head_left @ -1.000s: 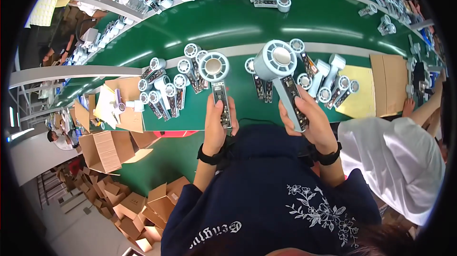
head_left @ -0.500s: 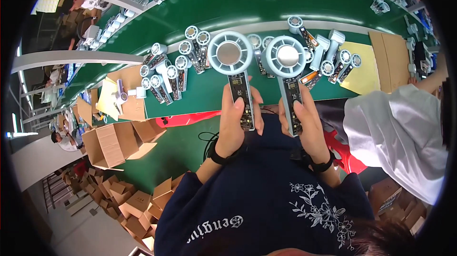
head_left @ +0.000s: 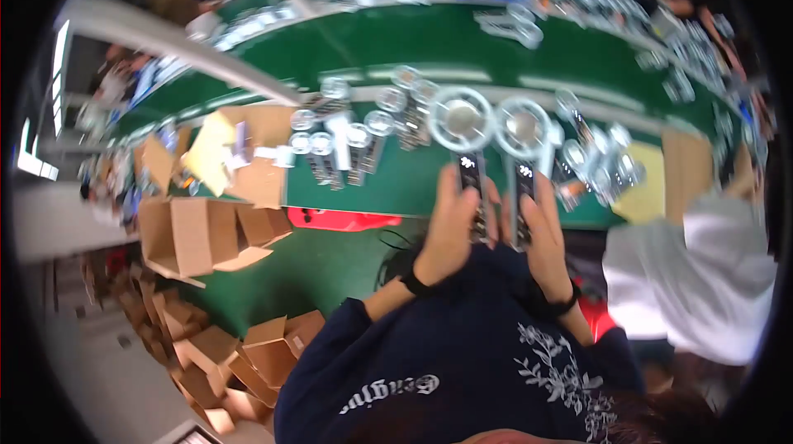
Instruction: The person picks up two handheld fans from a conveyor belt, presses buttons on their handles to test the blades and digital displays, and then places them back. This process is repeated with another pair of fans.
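Upright in my left hand (head_left: 448, 233) is a handheld fan (head_left: 463, 119) with a pale blue-grey round head and a silver centre disc. My right hand (head_left: 543, 237) grips a second, similar handheld fan (head_left: 524, 128) close beside it. Both handles are uncovered at the front and show dark circuit boards, each with a small lit white display. My fingers wrap the handles, with the thumbs over the boards' lower parts. The fan heads nearly touch and hang over the bench edge. Motion blur softens the details.
Similar part-built fans lie on the green bench (head_left: 396, 184), in a left cluster (head_left: 339, 142) and a right cluster (head_left: 599, 163). Open cardboard boxes (head_left: 194, 233) stand lower left. A person in a white sleeve (head_left: 690, 279) sits at right. More fans line the far bench.
The view has shifted, and both hands with their fans now appear further right. The two fan heads are closer together. The displays on the boards now glow clearly white.
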The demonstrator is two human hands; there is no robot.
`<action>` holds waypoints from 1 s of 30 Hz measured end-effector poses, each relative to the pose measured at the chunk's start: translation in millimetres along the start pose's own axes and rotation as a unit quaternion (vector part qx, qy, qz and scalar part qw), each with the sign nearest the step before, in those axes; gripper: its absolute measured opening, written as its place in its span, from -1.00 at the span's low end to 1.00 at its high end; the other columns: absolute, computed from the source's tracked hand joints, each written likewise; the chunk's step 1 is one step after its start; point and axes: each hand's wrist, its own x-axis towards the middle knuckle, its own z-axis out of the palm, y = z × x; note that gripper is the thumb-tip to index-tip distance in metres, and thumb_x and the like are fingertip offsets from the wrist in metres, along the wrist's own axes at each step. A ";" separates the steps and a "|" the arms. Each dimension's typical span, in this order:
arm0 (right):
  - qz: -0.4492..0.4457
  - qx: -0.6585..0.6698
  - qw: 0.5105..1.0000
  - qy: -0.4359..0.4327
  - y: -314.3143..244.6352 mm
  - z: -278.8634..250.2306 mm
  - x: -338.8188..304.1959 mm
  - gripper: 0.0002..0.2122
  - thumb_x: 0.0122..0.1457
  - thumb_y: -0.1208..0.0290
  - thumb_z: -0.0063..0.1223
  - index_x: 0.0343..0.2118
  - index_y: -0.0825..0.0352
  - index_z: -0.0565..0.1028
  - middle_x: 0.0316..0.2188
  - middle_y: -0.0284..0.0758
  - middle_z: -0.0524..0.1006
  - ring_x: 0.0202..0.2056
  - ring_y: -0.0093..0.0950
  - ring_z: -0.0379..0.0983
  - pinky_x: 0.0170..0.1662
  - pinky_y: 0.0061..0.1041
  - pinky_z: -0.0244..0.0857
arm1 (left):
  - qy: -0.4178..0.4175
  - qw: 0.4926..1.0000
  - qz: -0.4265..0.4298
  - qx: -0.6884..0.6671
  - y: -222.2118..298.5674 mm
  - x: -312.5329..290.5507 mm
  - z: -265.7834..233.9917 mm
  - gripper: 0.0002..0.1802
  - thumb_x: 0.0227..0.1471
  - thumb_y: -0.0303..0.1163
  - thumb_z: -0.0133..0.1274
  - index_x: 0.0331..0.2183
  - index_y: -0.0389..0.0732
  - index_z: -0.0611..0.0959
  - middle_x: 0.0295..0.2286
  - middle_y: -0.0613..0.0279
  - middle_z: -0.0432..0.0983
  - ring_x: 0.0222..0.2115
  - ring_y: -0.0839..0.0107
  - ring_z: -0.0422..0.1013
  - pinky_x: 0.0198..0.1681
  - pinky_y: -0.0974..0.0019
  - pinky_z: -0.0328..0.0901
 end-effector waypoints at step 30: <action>-0.060 -0.111 0.987 -0.097 1.3 -40.5 47.4 -0.52 0.24 0.28 -0.25 0.14 0.41 0.02 -0.35 -0.36 0.31 -0.47 -0.65 0.20 -0.40 -0.70 0.12 | 0.103 0.986 0.125 0.029 -23.3 26.4 11.9 -0.49 0.09 -0.08 -0.18 -0.12 -0.32 0.21 -0.50 0.14 0.32 -0.72 0.48 0.28 -0.70 0.49 0.19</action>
